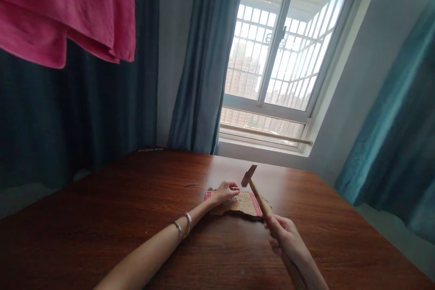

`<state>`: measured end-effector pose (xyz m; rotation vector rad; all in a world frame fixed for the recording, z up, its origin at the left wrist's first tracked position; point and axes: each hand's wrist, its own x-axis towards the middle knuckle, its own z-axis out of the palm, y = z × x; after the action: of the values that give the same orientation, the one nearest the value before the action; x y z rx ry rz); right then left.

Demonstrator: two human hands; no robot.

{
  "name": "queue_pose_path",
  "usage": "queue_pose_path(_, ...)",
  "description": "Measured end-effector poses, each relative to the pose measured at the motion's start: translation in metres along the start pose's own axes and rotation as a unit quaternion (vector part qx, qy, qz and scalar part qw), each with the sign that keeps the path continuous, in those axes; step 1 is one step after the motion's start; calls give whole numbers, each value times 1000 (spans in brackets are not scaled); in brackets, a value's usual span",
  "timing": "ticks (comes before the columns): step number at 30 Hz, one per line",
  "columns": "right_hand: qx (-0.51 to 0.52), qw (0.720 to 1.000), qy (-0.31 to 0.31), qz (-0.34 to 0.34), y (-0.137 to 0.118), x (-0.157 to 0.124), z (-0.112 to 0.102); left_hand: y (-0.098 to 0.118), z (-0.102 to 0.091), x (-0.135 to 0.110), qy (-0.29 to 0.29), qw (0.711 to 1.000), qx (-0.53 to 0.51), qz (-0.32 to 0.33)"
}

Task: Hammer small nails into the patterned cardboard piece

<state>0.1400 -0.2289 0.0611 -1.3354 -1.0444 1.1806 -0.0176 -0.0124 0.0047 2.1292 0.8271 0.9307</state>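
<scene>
My right hand point(283, 235) is wrapped round the wooden handle of a hammer point(258, 195). The hammer's head is raised in the air above the far side of a flat tan piece point(245, 204). That piece has pink bands at its sides, many small dots or holes across it and a dark, uneven near edge. Over its left part, my left hand point(227, 191) is closed with the fingertips pinched together. Whatever sits between those fingertips is too small to make out. The hammer head and the left fingers are apart.
All this lies on a brown wooden table point(152, 235). A thin dark metal rod point(191, 185) rests left of the tan piece. Behind stand a blue curtain point(200, 77) and a barred window point(272, 63). Pink cloth point(91, 13) hangs at upper left.
</scene>
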Motion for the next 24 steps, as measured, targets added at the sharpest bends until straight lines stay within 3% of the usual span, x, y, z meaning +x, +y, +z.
queue_pose_path(24,-24,1000,-1,-1,1,1,6,10,-4,-3,-9,1000,-14,-6)
